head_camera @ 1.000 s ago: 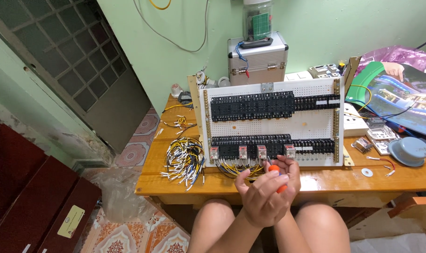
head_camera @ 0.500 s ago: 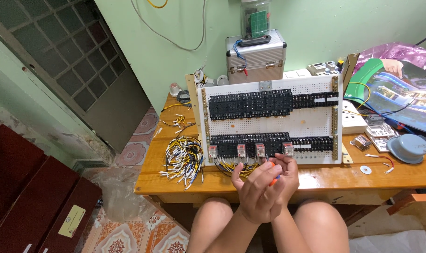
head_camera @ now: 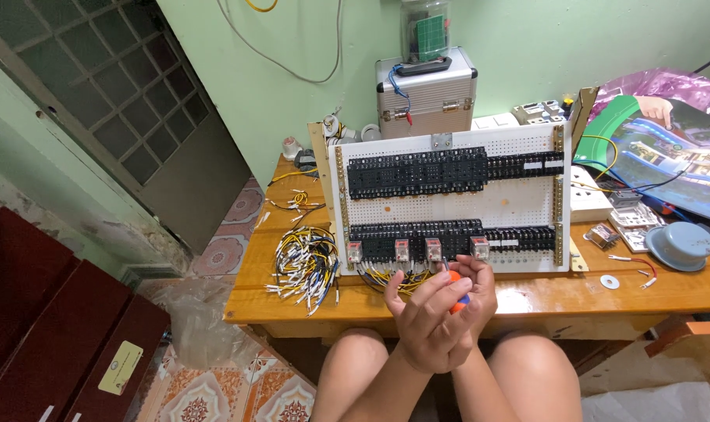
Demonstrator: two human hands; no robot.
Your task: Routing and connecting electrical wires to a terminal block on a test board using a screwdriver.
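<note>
While both hands meet at the table edge, the left hand (head_camera: 429, 324) and right hand (head_camera: 474, 291) close their fingers on an orange screwdriver (head_camera: 454, 291), just below the white board (head_camera: 449, 205) with black relay sockets

Bright, even daylight; sharp focus.

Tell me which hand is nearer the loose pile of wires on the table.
Left. The left hand is in front, on the side toward the pile of wires. The right hand sits behind it, farther from the pile, with an orange-handled screwdriver showing between both hands.
</note>
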